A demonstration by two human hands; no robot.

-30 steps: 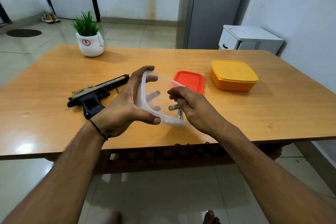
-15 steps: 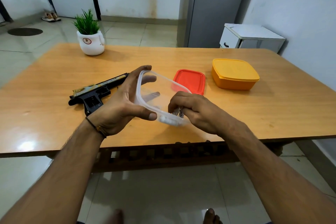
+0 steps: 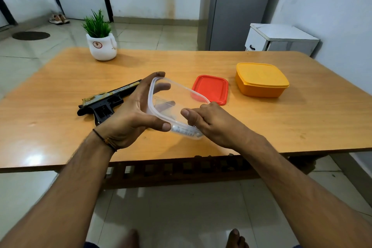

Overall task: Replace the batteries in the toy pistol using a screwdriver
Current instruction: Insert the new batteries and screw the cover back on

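**Both hands at the clear box, pistol lying on the tabletop**

The left hand [image 3: 128,119] grips a clear plastic box [image 3: 177,94], thumb on the near rim and fingers spread behind the far wall, holding it tilted above the middle of the tabletop [image 3: 281,123]. The right hand [image 3: 213,125] reaches into the box's low end, fingers curled; whether they pinch anything cannot be told. Batteries [image 3: 184,131] lie in that low corner, blurred. The toy pistol [image 3: 106,99] lies flat just left of the left hand. A red lid [image 3: 210,88] lies flat behind the box. An orange box [image 3: 261,79], lid on, stands toward the right edge. A potted plant [image 3: 101,46] stands near the far left corner.
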